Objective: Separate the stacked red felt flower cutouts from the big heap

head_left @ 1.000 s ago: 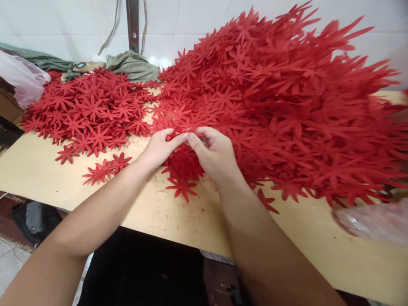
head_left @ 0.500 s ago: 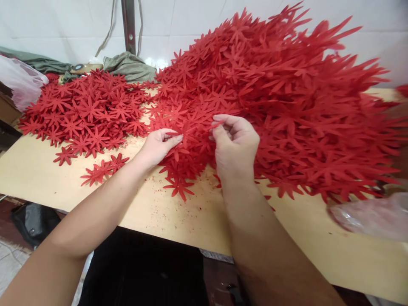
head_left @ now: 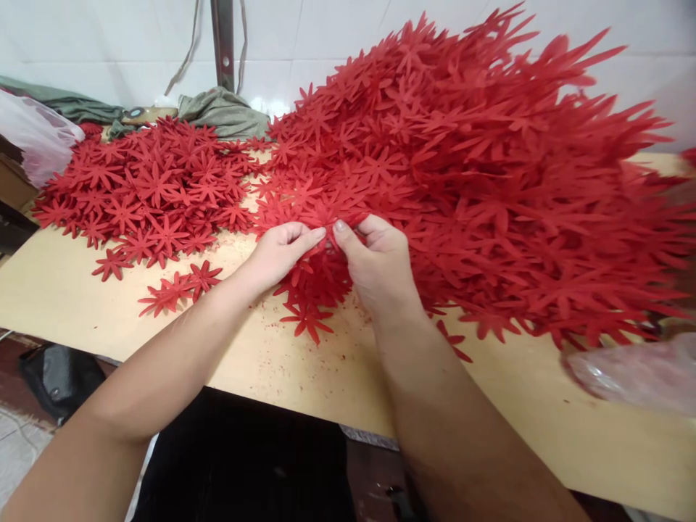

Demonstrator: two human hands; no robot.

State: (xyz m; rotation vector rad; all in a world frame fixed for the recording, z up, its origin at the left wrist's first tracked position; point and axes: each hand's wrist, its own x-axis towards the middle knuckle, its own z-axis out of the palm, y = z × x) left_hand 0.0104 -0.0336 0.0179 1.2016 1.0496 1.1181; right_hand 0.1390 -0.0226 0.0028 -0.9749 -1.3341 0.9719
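A red flower-shaped petal piece (head_left: 327, 213) is pinched between my two hands, over the near edge of the large red heap; its outline blends into the pieces behind. My left hand (head_left: 286, 252) grips its left side with thumb and fingers. My right hand (head_left: 382, 267) is closed on its right side, thumb tip close to the left thumb. The large heap of the same pieces (head_left: 489, 188) spreads behind and to the right. Just below my hands, a loose petal piece (head_left: 307, 319) hangs out from the heap's front.
On the left lies a smaller, darker red pile (head_left: 146, 188), with several loose pieces before it. A clear plastic bag (head_left: 636, 370) lies at the right, a white bag (head_left: 40, 138) at far left. Grey-green cloth (head_left: 220, 112) sits near the wall. Red crumbs dot the wooden table (head_left: 326, 391).
My right hand has moved left and down, turning so its thumb meets the petal piece beside the left thumb. The left hand stays nearly in place, still pinching.
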